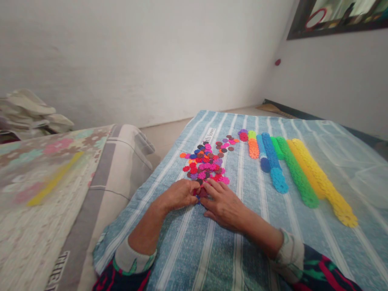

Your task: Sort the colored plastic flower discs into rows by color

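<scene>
A loose heap of small flower-shaped plastic discs point(207, 161) in pink, red, brown, orange and blue lies on a blue striped cloth point(242, 242). My left hand point(178, 195) and my right hand point(222, 204) meet at the near edge of the heap, fingers curled and pinched together over a few dark red and blue discs point(201, 193). To the right lie rows of stacked discs sorted by colour: purple and red point(243, 135), orange point(253, 148), blue point(274, 167), green point(295, 173) and yellow point(324, 182).
A patterned grey-edged mattress or cushion point(91, 178) lies to the left, with folded cloth point(30, 111) behind it. Clear plastic sheeting point(360, 165) covers the cloth at right. White walls stand behind; a dark framed mirror point(336, 16) hangs top right.
</scene>
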A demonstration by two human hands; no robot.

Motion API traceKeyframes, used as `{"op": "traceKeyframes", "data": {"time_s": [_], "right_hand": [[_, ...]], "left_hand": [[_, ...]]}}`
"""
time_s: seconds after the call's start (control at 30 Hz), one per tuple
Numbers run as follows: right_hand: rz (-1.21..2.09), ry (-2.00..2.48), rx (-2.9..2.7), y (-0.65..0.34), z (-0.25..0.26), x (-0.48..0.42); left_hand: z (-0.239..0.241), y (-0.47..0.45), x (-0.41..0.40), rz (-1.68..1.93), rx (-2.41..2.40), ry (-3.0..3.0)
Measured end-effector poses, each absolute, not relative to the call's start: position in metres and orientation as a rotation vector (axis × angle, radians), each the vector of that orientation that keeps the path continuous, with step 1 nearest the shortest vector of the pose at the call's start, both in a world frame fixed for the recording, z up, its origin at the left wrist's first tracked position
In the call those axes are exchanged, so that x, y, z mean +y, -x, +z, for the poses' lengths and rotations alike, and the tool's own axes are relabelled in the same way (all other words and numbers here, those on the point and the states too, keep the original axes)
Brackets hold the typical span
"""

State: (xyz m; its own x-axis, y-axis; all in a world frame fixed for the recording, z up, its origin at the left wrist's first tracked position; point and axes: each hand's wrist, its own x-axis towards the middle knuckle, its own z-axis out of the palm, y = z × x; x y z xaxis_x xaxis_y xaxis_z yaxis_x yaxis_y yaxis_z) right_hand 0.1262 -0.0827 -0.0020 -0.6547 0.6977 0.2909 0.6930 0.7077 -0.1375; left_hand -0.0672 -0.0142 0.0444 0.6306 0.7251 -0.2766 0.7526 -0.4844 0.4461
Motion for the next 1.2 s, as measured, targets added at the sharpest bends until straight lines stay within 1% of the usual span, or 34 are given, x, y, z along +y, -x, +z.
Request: {"op": "traceKeyframes", "data": {"time_s": [0.17, 0.37, 0.53, 0.67, 0.87, 1.03, 1.2], "right_hand": [[0.009, 1.182, -2.554, -0.133, -0.003, -0.077], [0.01, 1.066, -2.613, -0.129, -0.003, -0.081], [-0.051, 1.176, -2.504, -0.13, -0.008, -0.08], [-0.004, 1.113, -2.468, -0.128, -0.012, -0.08], [0.07, 1.107, -2.383, -0.126, -0.019, -0.08], [0.11, 1.094, -2.317, -0.125, -0.017, -0.08], [0.234, 1.06, -2.238, -0.121, -0.014, -0.079]], "left_hand": [[0.044, 0.067, -0.014, -0.087, 1.202, -2.345], [0.043, 0.068, -0.013, -0.079, 1.137, -2.35], [0.041, 0.069, -0.013, -0.082, 1.138, -2.316], [0.042, 0.069, -0.014, -0.105, 1.052, -2.291], [0.046, 0.065, -0.017, -0.135, 1.084, -2.288], [0.044, 0.066, -0.018, -0.06, 1.136, -2.226], [0.044, 0.065, -0.02, 0.041, 1.045, -2.024]]}}
